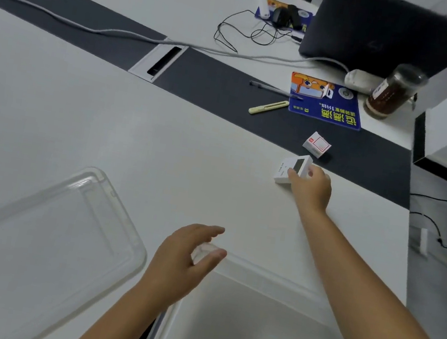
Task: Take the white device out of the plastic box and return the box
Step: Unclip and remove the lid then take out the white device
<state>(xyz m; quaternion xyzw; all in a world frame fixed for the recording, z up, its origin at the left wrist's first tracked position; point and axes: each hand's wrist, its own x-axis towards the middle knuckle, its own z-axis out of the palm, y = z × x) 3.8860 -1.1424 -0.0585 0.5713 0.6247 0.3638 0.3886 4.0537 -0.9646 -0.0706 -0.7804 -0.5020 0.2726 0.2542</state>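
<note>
Nearest my view, the plastic box point(247, 336) sits open at about 5 o'clock on the white worktop point(105, 126), its near corner under my left hand point(186, 258). That hand is curled loosely over the box's rim, thumb and fingers spread part way, touching the corner rather than clamped on it as far as I can tell. My right hand point(312, 188) reaches out toward 1 o'clock with its fingers closed around the white device point(290, 168), which rests on the worktop just beside the edge of the dark strip point(215, 85). The device is outside the box, well apart from it. At 8 o'clock the clear lid point(44, 228) lies flat on the worktop beside the box. Just beyond the device, at 1 o'clock, a small white carton point(316, 145) with red print lies on the dark strip. Farther out lie a blue mouse pad point(326, 103), a yellow pen point(268, 107), a jar point(392, 91) and a dark laptop point(387, 31).
</note>
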